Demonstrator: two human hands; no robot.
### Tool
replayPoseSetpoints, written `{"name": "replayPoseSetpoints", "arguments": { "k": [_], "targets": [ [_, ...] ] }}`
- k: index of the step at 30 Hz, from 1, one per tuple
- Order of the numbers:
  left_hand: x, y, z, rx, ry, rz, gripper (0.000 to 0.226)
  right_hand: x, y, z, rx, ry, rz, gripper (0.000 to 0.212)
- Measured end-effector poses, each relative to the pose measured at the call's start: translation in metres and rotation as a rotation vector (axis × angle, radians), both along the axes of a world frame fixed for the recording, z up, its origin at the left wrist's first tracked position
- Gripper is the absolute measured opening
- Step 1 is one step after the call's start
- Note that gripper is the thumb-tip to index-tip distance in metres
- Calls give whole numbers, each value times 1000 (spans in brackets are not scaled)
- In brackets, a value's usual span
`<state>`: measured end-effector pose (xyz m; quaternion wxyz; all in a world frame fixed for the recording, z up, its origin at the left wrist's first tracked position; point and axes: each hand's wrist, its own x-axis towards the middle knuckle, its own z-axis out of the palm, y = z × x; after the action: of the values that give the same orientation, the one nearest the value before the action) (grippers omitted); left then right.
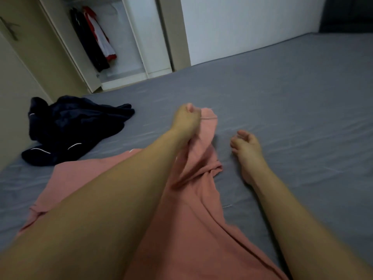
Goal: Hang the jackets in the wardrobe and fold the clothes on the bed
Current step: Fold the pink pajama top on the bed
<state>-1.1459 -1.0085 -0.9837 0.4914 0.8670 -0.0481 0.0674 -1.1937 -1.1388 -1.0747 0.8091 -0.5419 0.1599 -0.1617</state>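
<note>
— What did the left hand [186, 120] hold?
— It gripped the pink garment [193, 199] by one end, above the grey bed [282, 110].
— And the right hand [247, 146]?
— Fingers loosely curled, holding nothing. A dark garment [74, 130] lay crumpled nearby; jackets [92, 37] hung in the wardrobe [131, 47].

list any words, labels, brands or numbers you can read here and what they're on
None can be read.
Pink garment, gripped by the left hand: plain fabric, no print showing.
Dark navy garment on the bed: only thin white stripes, no lettering.
Black and red-and-white jackets hanging in the wardrobe: too far and blurred to show any label.
</note>
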Motion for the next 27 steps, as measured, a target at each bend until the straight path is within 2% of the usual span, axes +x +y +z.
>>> {"name": "replayPoseSetpoints", "arguments": {
  "k": [3,5,7,9,11,13,17,18,20,21,23,25,27],
  "targets": [
    [1,78,22,-330,-221,294,23,4,38,21,-435,-55,162,45],
    [-6,144,15,-397,-320,563,15,1,72,30,-838,-56,302,50],
    [-28,210,-11,-361,-302,821,16,-4,104,30,-1255,36,411,56],
    [-56,268,-48,-309,-114,973,25,-10,127,22,-1490,166,553,60],
    [-75,312,-78,-310,132,1013,35,-11,138,14,-1566,279,649,64],
    [-72,333,-81,-303,278,972,44,-3,138,13,-1590,322,582,66],
    [-38,335,-56,-241,332,680,46,34,137,27,-1735,262,419,62],
    [-29,335,-56,-191,368,618,46,43,139,31,-1798,243,419,60],
    [-19,334,-59,68,497,539,46,61,142,34,-1919,193,432,50],
    [-17,334,-61,195,498,533,45,68,142,34,-1961,157,446,43],
    [-16,344,-63,348,346,559,39,79,142,29,-1973,95,455,34],
    [-21,363,-63,407,114,642,22,85,142,21,-1883,93,382,31],
    [-26,384,-65,506,11,667,11,87,148,12,-1798,137,261,33]
  ]
}}
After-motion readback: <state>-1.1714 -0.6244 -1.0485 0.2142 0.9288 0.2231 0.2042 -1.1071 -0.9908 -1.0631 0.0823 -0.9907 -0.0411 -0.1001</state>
